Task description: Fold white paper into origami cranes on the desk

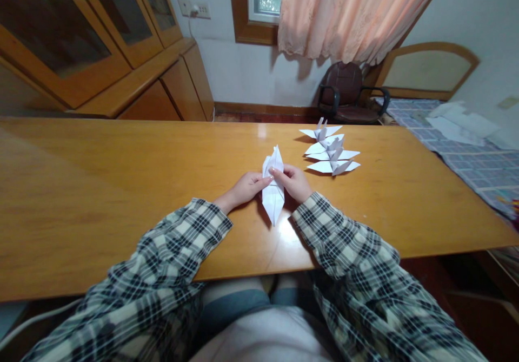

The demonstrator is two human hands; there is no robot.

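A white sheet of paper folded into a long diamond shape (273, 197) stands just above the wooden table (121, 189) at its middle. My left hand (245, 188) pinches its left edge with thumb and fingers closed. My right hand (295, 182) grips its right edge the same way, thumb on the front. Both arms wear checked sleeves. To the right of my hands lie three finished white paper cranes (330, 153) in a row on the table.
A dark office chair (348, 94) stands behind the table under a pink curtain. A wooden cabinet with glass doors (101, 37) lines the left wall. A bed with a patterned cover and loose papers (466, 135) is at the right.
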